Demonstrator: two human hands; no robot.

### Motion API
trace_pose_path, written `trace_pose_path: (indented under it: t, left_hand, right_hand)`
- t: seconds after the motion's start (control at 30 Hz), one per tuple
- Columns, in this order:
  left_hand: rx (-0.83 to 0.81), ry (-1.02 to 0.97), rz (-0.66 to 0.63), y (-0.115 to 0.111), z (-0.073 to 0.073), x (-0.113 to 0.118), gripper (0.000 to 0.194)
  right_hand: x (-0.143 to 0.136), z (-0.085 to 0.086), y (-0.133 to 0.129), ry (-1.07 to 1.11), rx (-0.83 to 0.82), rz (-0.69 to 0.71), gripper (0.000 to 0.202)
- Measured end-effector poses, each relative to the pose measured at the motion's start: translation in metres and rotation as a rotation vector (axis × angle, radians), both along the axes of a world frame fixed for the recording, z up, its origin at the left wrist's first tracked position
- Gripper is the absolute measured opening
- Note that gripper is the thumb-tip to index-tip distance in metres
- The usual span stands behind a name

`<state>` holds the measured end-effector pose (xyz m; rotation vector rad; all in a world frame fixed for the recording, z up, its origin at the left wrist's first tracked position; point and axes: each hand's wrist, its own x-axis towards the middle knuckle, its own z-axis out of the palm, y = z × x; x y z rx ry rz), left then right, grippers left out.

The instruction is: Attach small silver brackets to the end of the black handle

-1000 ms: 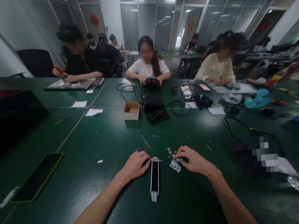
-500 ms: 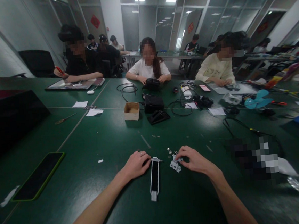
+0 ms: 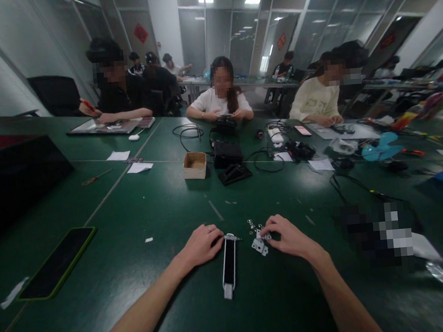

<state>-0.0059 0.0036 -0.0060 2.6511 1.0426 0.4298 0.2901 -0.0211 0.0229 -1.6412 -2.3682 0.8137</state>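
A slim white-framed piece with a black middle lies lengthwise on the green table. A thin metal rod crosses its far end. My left hand, wearing a ring, rests on the table with thumb and fingertips pinched at the rod's left end. Just right of the piece, small grey metal brackets lie in a cluster, with several tiny shiny hardware bits beyond them. Thumb and forefinger of my right hand pinch at one of these brackets; the fingers partly cover it.
A phone in a green case lies at left, with a screwdriver farther off. Ahead stand a small cardboard box and a black device among cables. At right is a blue fan. Several people sit across the table.
My hands and the parts by them stay almost still. Across the table, the person in white has raised their hands slightly over a black object.
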Motion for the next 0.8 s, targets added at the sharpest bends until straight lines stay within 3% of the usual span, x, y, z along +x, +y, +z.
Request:
trace_pose_path:
  t: [0.8]
  left_hand:
    - [0.012,-0.015,0.002,0.0006,-0.0032,-0.0004,0.018]
  right_hand:
    - [0.0029,0.0061,0.0002,0.023,-0.05,-0.023,0.015]
